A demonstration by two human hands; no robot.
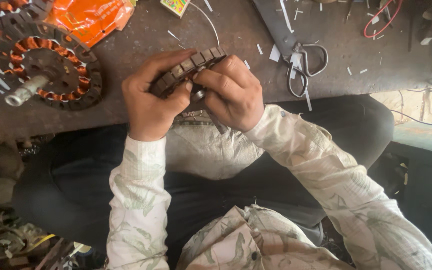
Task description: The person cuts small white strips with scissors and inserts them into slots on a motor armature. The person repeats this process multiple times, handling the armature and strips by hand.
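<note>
Mostly hidden: stator core [191,67] behind hands.

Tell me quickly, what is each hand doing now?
Left hand: closed, holding the slotted metal stator core.
Right hand: closed, gripping the same core from the other side.

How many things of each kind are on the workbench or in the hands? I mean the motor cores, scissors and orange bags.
Slotted motor cores: 2, one bare core held in the left hand and right hand, one copper-wound core with a shaft on the bench
Scissors: 1
Orange plastic bags: 1
Total: 4
</note>
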